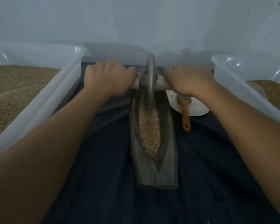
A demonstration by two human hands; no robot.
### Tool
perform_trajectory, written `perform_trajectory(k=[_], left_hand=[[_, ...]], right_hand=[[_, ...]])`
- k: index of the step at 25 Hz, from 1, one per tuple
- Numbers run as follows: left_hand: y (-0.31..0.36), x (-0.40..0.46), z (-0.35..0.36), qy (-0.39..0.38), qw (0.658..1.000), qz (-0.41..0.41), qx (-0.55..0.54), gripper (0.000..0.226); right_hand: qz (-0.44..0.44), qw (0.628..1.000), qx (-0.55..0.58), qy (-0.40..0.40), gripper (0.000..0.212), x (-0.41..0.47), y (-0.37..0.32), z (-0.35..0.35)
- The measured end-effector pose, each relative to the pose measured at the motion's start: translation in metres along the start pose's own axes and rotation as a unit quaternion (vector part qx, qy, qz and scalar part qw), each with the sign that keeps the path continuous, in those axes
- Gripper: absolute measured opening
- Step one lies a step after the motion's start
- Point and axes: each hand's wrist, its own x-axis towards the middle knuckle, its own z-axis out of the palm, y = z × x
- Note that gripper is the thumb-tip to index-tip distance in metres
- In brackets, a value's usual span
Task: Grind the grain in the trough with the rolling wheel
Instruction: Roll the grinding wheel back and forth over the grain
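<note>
- a long, narrow dark trough (153, 167) lies lengthwise on a dark blue cloth (103, 183) that covers the desk, running away from the person.
- pale brown grain (149, 128) fills the groove of the trough.
- a grey metal wheel (150, 81) stands upright on its edge in the far end of the trough, its rim down in the grain.
- a pale handle bar (160, 84) runs through the wheel's centre, sticking out on both sides.
- the left hand (108, 78) has its grip clamped on the left end of the bar, fingers curled round it.
- the right hand (187, 80) has its grip clamped on the right end in the same way.
- a brush with an orange handle (185, 113) lies just right of the trough, partly on a white round plate (197, 109).
- a clear plastic tub (44, 97) of brown meal sits at the left, another tub (242, 88) at the right.
</note>
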Motion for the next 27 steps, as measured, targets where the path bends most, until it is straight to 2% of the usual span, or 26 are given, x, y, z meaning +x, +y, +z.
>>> perform_trajectory(k=[2, 4, 6, 9, 11, 13, 16, 18, 19, 21, 23, 25, 27], left_hand=[[-0.001, -0.022, 0.002, 0.050, 0.999, -0.001, 0.002, 0.033], [-0.001, -0.061, 0.004, 0.122, 0.989, 0.080, 0.021, 0.021], [-0.002, -0.095, 0.001, 0.132, 0.985, 0.109, 0.015, 0.028], [0.000, -0.124, -0.010, 0.181, 0.981, 0.050, -0.046, 0.032], [0.006, -0.132, -0.013, 0.207, 0.976, 0.052, -0.049, 0.032], [0.005, -0.121, -0.010, 0.173, 0.983, 0.050, -0.029, 0.032], [0.003, -0.080, -0.001, 0.127, 0.985, 0.088, 0.076, 0.021], [0.004, -0.042, -0.001, 0.105, 0.990, 0.072, 0.061, 0.018], [0.002, -0.022, -0.002, 0.071, 0.995, 0.052, 0.045, 0.020], [-0.002, 0.005, -0.006, -0.009, 1.000, 0.002, -0.011, 0.037], [-0.004, 0.001, -0.001, -0.018, 0.999, -0.011, -0.028, 0.035], [-0.005, -0.031, 0.004, 0.045, 0.997, 0.051, 0.028, 0.018], [-0.007, -0.066, 0.006, 0.095, 0.989, 0.103, 0.039, 0.018]], right_hand=[[0.012, 0.998, -0.003, 0.067, 0.055, -0.016, -0.008, -0.001], [0.008, 0.986, -0.015, 0.168, 0.057, -0.049, -0.015, 0.003], [-0.006, 0.974, -0.013, 0.225, 0.052, -0.090, -0.019, 0.007], [-0.049, 0.960, 0.017, 0.277, 0.042, -0.131, -0.014, 0.012], [-0.068, 0.951, 0.016, 0.300, 0.041, -0.135, -0.010, 0.015], [-0.055, 0.957, 0.013, 0.284, 0.045, -0.121, -0.014, 0.014], [-0.026, 0.982, -0.045, 0.184, 0.053, -0.071, -0.012, 0.010], [-0.049, 0.992, -0.072, 0.097, 0.057, -0.033, -0.001, 0.005], [-0.050, 0.996, -0.063, 0.045, 0.053, -0.017, 0.003, 0.004], [-0.034, 0.999, -0.010, -0.020, 0.042, 0.002, 0.006, 0.002], [-0.011, 1.000, 0.013, 0.005, 0.048, 0.003, 0.001, -0.001], [-0.008, 0.995, -0.010, 0.096, 0.059, -0.018, -0.009, -0.002], [-0.014, 0.982, -0.030, 0.185, 0.058, -0.053, -0.017, 0.002]])
